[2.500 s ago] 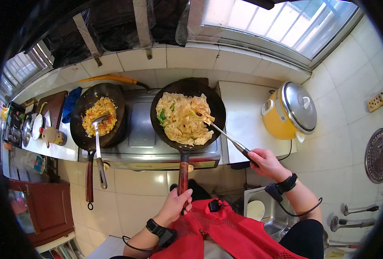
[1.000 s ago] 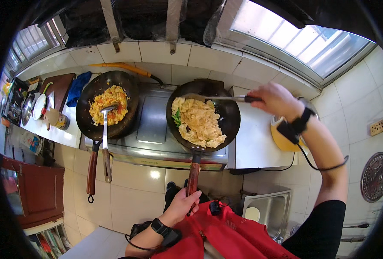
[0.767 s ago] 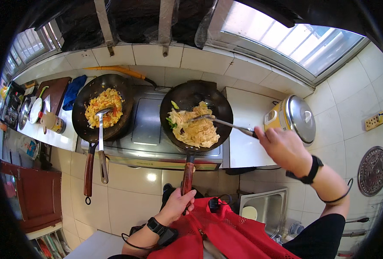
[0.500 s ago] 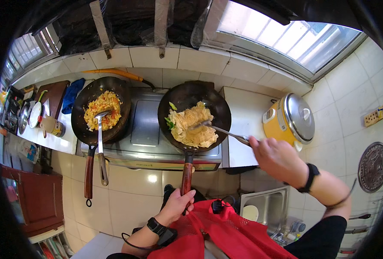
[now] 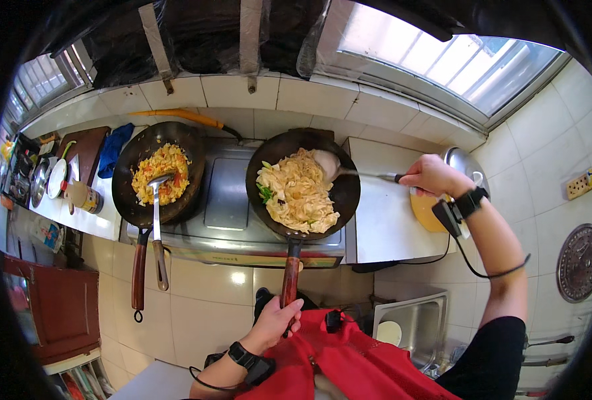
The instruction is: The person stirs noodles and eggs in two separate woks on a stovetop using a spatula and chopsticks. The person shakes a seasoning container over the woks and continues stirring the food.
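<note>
One wok (image 5: 347,200) stands on the right side of the stove (image 5: 226,193), and you have its brown handle (image 5: 290,277) wrapped in your left hand (image 5: 277,323), fingers curled round the near end. Pale food (image 5: 299,197) in thin, crumpled pieces fills most of that wok, with a few green bits (image 5: 265,193) at its left edge. Your right hand (image 5: 433,177), above the tabletop (image 5: 389,223), pinches the dark end of a spatula (image 5: 327,165); its pale, blurred head is inside the wok at the far right side of the food, and its shaft runs out over the right rim.

To the left on the same stove you have a second wok (image 5: 126,190), holding yellow and orange food (image 5: 176,160). A second spatula (image 5: 156,227) lies in it, its handle hanging over the near rim. Further left are a blue cloth (image 5: 114,148) and, nearer, a jar (image 5: 87,198).

Right of your spatula is a yellow cooker (image 5: 429,213), partly hidden behind your right hand and wrist. Near you, on the right, a sink (image 5: 424,320) holds a pale plate (image 5: 389,332).
</note>
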`<state>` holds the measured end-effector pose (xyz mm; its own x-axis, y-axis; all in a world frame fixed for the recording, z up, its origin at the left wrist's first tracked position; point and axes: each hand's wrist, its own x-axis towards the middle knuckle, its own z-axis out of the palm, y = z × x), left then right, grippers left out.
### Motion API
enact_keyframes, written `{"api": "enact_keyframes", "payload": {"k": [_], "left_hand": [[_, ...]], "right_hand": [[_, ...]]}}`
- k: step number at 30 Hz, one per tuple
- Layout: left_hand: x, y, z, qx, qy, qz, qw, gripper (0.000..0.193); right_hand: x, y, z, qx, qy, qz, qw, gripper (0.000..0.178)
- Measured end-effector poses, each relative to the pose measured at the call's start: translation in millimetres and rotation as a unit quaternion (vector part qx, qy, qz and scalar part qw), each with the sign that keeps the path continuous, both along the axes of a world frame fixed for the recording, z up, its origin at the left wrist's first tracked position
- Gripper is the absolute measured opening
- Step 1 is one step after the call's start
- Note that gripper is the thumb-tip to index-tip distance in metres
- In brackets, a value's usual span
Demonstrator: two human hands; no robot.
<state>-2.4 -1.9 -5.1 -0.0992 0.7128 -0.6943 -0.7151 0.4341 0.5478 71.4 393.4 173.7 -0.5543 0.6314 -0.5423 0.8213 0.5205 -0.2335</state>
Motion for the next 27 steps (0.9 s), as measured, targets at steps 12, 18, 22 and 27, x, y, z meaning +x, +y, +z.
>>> {"api": "enact_keyframes", "payload": {"k": [12, 18, 22, 27], "left_hand": [[-3, -3, 12, -0.017, 0.003, 0.010, 1.000, 0.024], [-2, -3, 1, 0.017, -0.002, -0.033, 0.999, 0.027], [-8, -17, -2, 0.051, -0.022, -0.050, 0.997, 0.031], [-19, -67, -33, 0.084, 0.156, -0.026, 0.984, 0.044]], "right_hand": [[90, -45, -109, -0.314, 0.171, -0.231, 0.905, 0.026], [110, -88, -75, -0.180, 0.258, -0.212, 0.925, 0.028], [87, -143, -59, 0.128, 0.269, -0.027, 0.954, 0.024], [27, -238, -90, 0.287, 0.044, -0.049, 0.956, 0.043]]}}
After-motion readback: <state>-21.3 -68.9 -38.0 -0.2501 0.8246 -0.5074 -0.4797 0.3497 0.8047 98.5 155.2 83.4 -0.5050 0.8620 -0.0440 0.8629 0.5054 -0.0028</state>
